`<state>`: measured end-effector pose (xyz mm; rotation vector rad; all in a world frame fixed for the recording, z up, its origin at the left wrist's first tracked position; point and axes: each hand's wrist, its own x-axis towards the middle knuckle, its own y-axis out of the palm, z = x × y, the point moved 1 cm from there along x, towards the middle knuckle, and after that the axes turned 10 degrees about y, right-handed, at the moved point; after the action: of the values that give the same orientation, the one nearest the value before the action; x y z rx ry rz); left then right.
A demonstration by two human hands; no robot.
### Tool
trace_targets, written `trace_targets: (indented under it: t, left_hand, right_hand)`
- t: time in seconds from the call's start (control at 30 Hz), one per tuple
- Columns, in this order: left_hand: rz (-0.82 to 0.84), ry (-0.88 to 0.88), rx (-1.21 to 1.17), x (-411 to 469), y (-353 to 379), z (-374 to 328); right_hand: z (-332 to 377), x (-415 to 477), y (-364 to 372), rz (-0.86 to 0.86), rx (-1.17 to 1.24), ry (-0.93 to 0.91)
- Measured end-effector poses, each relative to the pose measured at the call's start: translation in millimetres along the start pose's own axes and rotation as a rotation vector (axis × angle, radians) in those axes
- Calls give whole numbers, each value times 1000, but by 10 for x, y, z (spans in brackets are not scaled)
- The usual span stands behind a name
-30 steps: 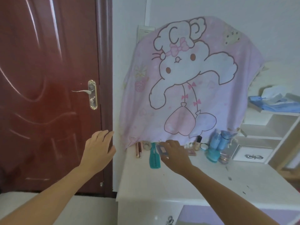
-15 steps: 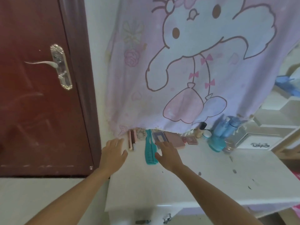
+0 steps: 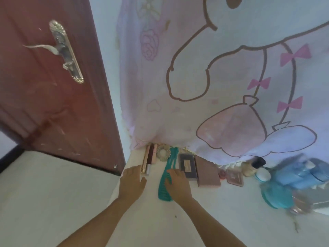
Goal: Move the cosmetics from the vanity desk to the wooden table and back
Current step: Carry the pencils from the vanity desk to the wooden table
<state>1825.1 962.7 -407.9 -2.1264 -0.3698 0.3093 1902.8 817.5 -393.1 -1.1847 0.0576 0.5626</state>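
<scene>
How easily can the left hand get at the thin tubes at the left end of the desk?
Probably yes, easily. The left hand is open with its fingertips just short of the tubes, and nothing lies between them. The right hand is further right, over the teal comb, out of the way.

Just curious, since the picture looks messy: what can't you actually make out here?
Head view only.
Blue bottles: motion-blurred, labels unreadable.
Whatever stands behind the cartoon cloth: covered by it.
Teal comb: middle hidden under the right hand.
Wooden table: outside the frame.
</scene>
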Motion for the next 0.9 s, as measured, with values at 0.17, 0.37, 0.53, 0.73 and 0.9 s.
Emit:
trace_targets:
  t: [0.17, 0.37, 0.53, 0.73, 0.9]
  left_hand:
    - [34, -51, 61, 31, 103, 48]
    - [66, -134, 82, 174, 60, 106]
    - [61, -188, 131, 369, 18, 44]
    - [39, -212, 267, 401, 75, -7]
    - [-60, -62, 274, 448, 212, 47]
  right_hand:
    - [143, 162, 109, -50, 57, -67]
    - [319, 552, 37, -34, -54, -25]
    - [526, 816, 76, -62, -122, 75]
    - [549, 905, 200, -115, -92, 99]
    - [478, 965, 245, -167, -104, 69]
